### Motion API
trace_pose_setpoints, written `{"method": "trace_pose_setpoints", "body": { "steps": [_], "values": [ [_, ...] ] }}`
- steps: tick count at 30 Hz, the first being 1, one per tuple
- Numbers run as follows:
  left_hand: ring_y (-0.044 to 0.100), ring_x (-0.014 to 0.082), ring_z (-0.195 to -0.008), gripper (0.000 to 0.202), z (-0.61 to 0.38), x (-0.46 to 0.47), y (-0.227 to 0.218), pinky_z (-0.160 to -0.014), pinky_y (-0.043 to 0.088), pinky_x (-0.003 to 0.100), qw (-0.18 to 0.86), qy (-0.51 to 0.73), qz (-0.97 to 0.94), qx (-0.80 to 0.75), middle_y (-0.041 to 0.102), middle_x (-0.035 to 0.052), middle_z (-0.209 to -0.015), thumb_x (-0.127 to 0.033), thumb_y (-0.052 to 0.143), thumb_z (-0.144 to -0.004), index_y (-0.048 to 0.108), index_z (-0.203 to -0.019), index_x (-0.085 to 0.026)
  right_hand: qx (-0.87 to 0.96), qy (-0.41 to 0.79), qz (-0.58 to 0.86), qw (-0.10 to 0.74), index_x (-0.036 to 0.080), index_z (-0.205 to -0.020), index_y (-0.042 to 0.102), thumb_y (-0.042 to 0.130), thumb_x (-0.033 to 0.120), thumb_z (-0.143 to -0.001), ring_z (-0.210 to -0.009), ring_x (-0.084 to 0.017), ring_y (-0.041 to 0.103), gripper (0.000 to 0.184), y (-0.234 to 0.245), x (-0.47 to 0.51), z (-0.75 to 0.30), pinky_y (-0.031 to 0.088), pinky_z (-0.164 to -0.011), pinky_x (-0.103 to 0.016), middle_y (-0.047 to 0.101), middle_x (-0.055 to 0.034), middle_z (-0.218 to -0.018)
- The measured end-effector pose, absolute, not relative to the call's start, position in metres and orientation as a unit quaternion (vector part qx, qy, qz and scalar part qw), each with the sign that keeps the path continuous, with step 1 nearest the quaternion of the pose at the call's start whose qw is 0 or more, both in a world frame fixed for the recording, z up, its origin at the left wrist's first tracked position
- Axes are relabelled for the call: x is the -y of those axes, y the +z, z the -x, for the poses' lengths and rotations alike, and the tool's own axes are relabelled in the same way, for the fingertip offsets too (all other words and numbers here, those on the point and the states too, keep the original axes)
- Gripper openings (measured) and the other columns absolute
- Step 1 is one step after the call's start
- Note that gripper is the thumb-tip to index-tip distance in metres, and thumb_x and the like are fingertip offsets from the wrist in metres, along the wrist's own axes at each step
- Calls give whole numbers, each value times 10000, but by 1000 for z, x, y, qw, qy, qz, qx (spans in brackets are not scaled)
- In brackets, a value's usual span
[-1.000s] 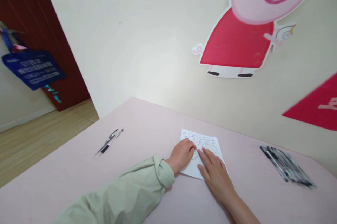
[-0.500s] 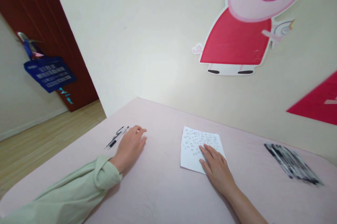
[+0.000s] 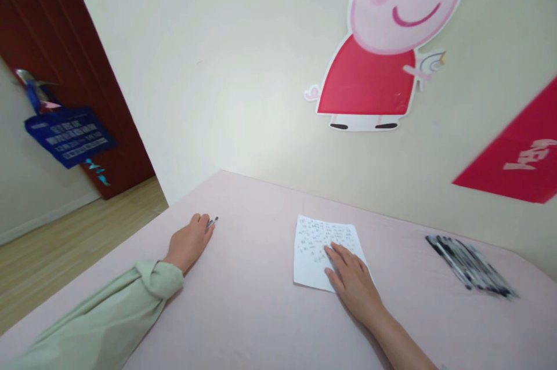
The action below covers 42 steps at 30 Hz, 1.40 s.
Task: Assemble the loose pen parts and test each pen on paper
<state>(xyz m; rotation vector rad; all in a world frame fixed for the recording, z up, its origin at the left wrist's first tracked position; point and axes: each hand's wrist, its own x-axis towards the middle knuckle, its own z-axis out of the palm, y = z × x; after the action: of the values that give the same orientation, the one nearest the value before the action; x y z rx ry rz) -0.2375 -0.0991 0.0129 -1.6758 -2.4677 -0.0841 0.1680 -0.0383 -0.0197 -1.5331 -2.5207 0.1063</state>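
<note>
My left hand (image 3: pixel 190 242) lies at the left of the table with its fingers curled closed over a few pens (image 3: pixel 212 222). Only the pens' tips stick out past the fingers; the rest is covered. On a white sheet of paper (image 3: pixel 311 271) with rows of handwriting, my right hand (image 3: pixel 353 280) rests flat, fingers stretched out and slightly apart. It covers the sheet's lower right part.
A row of several dark and clear pens (image 3: pixel 472 265) lies at the right on the pink tablecloth (image 3: pixel 243 312). Behind the table stands a pale wall (image 3: pixel 226 97) with a cartoon pig sticker (image 3: pixel 369 80). A blue bag (image 3: pixel 72 135) hangs on the door handle at far left.
My left hand has moved left from beside the pens onto them, and its fingers have closed around them. My right hand stays on the paper. The view has shifted slightly.
</note>
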Motion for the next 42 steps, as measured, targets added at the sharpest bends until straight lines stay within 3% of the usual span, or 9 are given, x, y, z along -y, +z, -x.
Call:
{"method": "trace_pose_setpoints", "body": {
  "steps": [14,20,23,28,42],
  "values": [
    [633,217,-865,263,120,-9,4,-669,444,308,19,-110,624,773,557,105,-1094,-356,369,-950,497,-1097,-179,845,52,526,79,241,-1418,435,368,381,-945,-1400,-218,300,498,-14,41,-166,238,-1136,-427,384,-58,-1504],
    [621,200,-933,316,130,-7,6,-717,447,296,-48,-204,612,762,526,116,-1171,-368,449,-915,471,-1161,-171,845,54,528,65,257,-1436,406,352,394,-945,-1406,-227,290,513,-13,48,-167,234,-1136,-436,359,-49,-1519],
    [610,183,-894,255,145,6,8,-738,436,288,-77,-232,602,760,567,103,-1081,-341,454,-906,509,-1072,-154,843,57,531,60,249,-1441,397,354,388,-943,-1410,-231,280,519,-13,50,-167,227,-1138,-442,346,-52,-1525],
    [588,172,-791,166,151,18,8,-690,400,279,-101,-209,607,760,617,58,-890,-307,442,-892,546,-867,-179,843,60,533,51,234,-1447,391,357,385,-942,-1413,-230,271,528,-12,49,-166,223,-1140,-441,333,-50,-1532],
    [606,188,-777,148,132,23,16,-609,336,281,-109,-153,594,782,655,39,-877,-351,533,-836,541,-852,-204,844,50,530,63,243,-1437,405,358,395,-941,-1406,-232,286,521,-14,48,-167,232,-1136,-439,362,-55,-1515]
  ]
}}
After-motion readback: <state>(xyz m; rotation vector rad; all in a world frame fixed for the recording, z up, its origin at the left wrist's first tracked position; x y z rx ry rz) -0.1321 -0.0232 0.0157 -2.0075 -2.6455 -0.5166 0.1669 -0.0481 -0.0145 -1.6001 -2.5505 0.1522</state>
